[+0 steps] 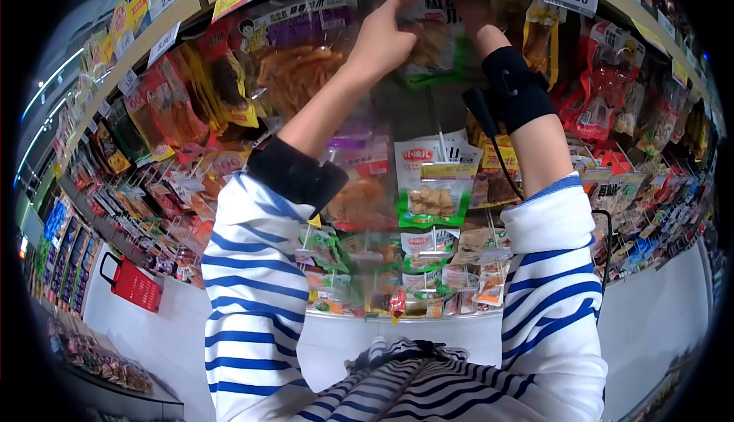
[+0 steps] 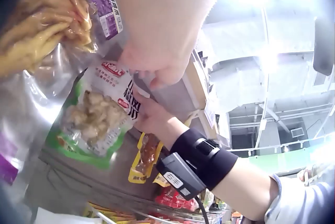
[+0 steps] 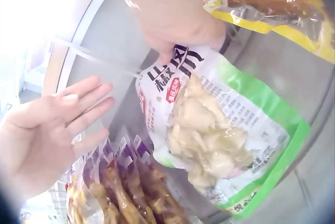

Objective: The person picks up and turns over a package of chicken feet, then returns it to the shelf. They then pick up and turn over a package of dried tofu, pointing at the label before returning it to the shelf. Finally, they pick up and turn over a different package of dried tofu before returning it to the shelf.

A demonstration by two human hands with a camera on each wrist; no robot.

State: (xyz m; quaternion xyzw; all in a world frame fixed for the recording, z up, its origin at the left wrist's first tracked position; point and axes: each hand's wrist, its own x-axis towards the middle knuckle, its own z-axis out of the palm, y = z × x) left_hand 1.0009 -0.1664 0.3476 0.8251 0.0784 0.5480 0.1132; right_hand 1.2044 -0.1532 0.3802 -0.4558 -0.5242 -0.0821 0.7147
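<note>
Snack packets (image 1: 172, 105) hang behind. The right hand (image 3: 183, 23) pinches a green-edged bag (image 3: 209, 132); the left hand (image 3: 49, 130) is spread nearby.

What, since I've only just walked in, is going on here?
A person in striped sleeves is at a display of packaged foods. Their right hand pinches the top of a green-edged white bag. Their left hand is open beside it, apart from the bag in the right wrist view. Purple-labelled packs are nearby, on the left hand's side. Whether the bag hangs or is held free cannot be made out.
</note>
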